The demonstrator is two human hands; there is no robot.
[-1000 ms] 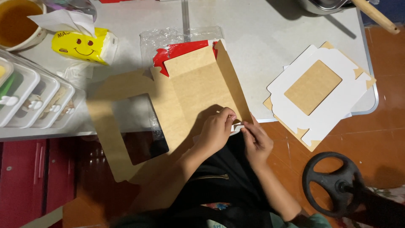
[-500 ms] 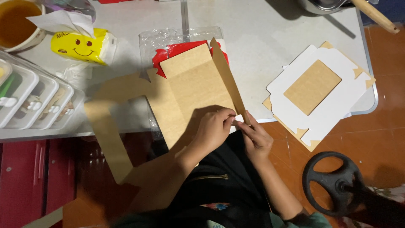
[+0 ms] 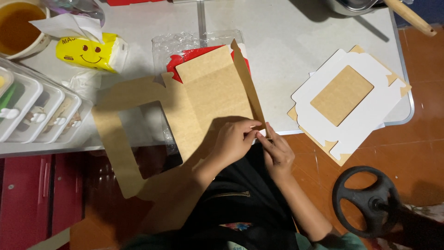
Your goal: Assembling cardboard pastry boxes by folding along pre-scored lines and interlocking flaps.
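Note:
A flat brown cardboard box blank point(image 3: 203, 106) with a window cut-out lies across the near edge of the white table point(image 3: 286, 46), hanging over it towards me. My left hand point(image 3: 233, 141) pinches the blank's lower right corner. My right hand point(image 3: 275, 150) meets it at the same corner, fingertips on a small white strip at the cardboard's side flap. Both hands touch each other there.
A stack of white box blanks with a brown panel point(image 3: 347, 102) lies at the table's right edge. A red item in clear wrap point(image 3: 203, 51) sits under the cardboard. A yellow tissue pack point(image 3: 90, 53), clear lidded trays point(image 3: 32, 111) and a bowl point(image 3: 18, 25) stand at left. A black steering wheel point(image 3: 370, 201) is on the floor.
The cardboard blank has shifted slightly left and my hands have stayed together at its lower right corner, working the small white strip.

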